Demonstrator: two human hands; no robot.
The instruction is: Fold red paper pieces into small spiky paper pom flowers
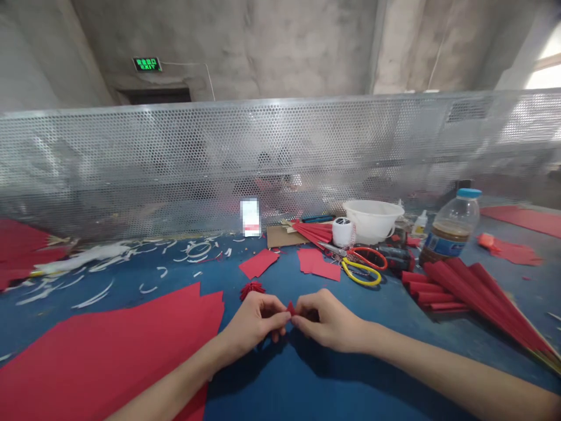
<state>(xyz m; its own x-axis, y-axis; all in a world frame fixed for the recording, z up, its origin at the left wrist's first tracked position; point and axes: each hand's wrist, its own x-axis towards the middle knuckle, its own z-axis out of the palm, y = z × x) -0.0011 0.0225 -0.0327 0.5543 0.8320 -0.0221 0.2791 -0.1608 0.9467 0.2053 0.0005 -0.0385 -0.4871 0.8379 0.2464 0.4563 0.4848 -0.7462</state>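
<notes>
Both hands meet over the blue table, pinching one small folded piece of red paper [290, 309] between their fingertips. My left hand [258, 318] grips its left side and my right hand [326, 318] its right side; only a pointed tip shows above the fingers, and the rest is covered. Just behind my left hand lies a small pleated red paper rosette [252, 290]. Farther back are two groups of small red paper pieces, one on the left [259, 263] and one on the right [319, 264]. Large red paper sheets [109, 345] spread beneath my left forearm.
Scissors [362, 266] with red and yellow handles lie behind my right hand, near a thread spool [343, 232] and a white plastic bowl [372, 219]. A bottle of brown liquid [451, 228] and folded red fans [477, 298] stand right. White scraps [94, 295] litter the left; a perforated metal screen [175, 158] closes the back.
</notes>
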